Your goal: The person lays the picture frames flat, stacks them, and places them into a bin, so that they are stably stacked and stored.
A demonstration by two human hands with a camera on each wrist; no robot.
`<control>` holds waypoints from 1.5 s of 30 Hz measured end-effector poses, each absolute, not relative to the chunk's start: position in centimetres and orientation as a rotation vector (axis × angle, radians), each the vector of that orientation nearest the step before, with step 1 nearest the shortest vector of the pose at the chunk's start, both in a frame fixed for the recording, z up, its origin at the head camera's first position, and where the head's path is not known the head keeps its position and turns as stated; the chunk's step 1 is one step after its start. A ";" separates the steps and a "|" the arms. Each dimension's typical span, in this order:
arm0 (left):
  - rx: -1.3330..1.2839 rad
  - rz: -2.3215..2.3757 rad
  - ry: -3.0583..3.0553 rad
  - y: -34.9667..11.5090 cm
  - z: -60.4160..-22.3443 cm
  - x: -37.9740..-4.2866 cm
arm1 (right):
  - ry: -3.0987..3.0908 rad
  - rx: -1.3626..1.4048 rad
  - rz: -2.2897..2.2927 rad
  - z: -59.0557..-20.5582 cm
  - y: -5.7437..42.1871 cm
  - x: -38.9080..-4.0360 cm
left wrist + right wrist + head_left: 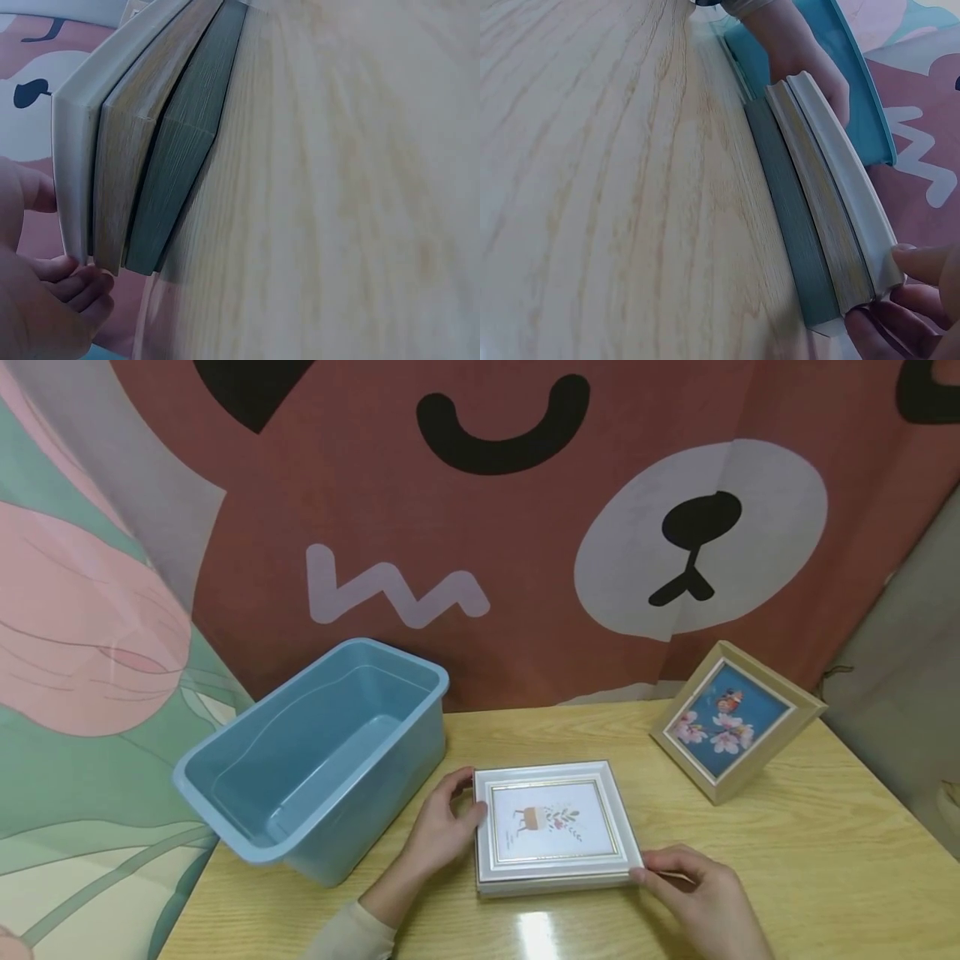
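Observation:
A white picture frame with a gold inner line and a plant print lies face up on the table. In the left wrist view it tops a stack, above a brownish wood-grained frame and a dark grey-green frame. My left hand holds the white frame's left edge, thumb on its face side. At the near right corner my right hand pinches the same frame, with the thumb on the white frame and other fingers by the stack's end.
To the left stands a blue plastic bin, its inside bare. A beige slanted frame with a bird and blossom picture stands at the back right. The wooden table meets a curtain with a printed bear behind.

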State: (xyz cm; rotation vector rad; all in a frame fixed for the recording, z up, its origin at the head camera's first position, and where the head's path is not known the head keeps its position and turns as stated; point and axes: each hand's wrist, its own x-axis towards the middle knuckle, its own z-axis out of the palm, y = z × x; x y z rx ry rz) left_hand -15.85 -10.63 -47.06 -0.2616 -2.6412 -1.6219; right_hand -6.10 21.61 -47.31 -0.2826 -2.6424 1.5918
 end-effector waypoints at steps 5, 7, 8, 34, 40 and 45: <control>-0.264 -1.616 -2.653 -10.8 -47.0 -15.8 | -2.810 -0.284 1.568 -46.7 22.5 -6.7; -0.267 -1.610 -2.664 -10.9 -46.9 -15.8 | -2.880 -0.271 1.546 -46.3 23.1 -6.9; -0.265 -1.604 -2.671 -11.0 -46.8 -15.8 | -2.904 -0.256 1.530 -46.1 23.5 -7.0; -0.363 -1.829 -2.368 -11.5 -44.9 -16.7 | -2.576 0.057 1.167 -44.2 28.6 -9.1; -0.406 -1.835 -2.361 -11.2 -44.2 -17.0 | -2.569 0.030 1.150 -43.5 29.8 -9.5; -0.434 -1.837 -2.350 -10.6 -43.8 -17.2 | -2.540 0.021 1.154 -43.2 30.7 -10.1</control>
